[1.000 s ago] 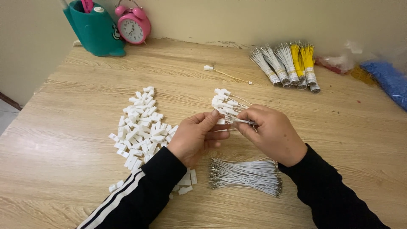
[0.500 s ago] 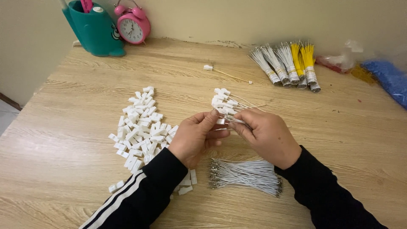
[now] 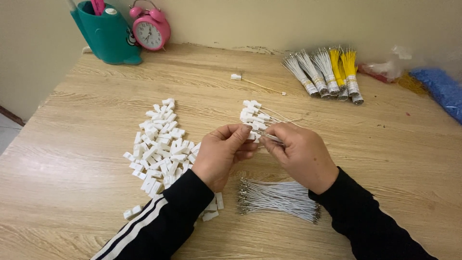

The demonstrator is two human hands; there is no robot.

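Pale wooden desk (image 3: 86,202), grain running side to side, its near and right edges cut off by the frame. Left hand (image 3: 222,154), in a black sleeve with white stripes, fingertips pressed together on a small white plastic connector housing (image 3: 252,137) above the middle of the desk; most of this piece is covered by the fingers. Right hand (image 3: 299,153), in a plain black sleeve, thumb and forefinger pinching a thin white wire (image 3: 271,138) whose end meets the housing; the joint itself is hidden between the two hands, so whether the wire is seated cannot be told. Just beyond the hands, a small cluster of white housings with wires attached (image 3: 253,115), partly masked by the knuckles. Left of the hands, a loose heap of white plastic housings (image 3: 159,147), its near pieces hidden under the left forearm. Near the front edge, below the right hand, a bundle of white wires with metal terminals (image 3: 276,196). Single wired housing (image 3: 250,82) lying alone toward the back. Back right, banded bundles of grey and yellow wires (image 3: 327,74); past them a blue object (image 3: 440,89), blurred and cut off. Back left corner, a teal pen holder (image 3: 103,31) and a pink alarm clock (image 3: 150,29), tops cut off.
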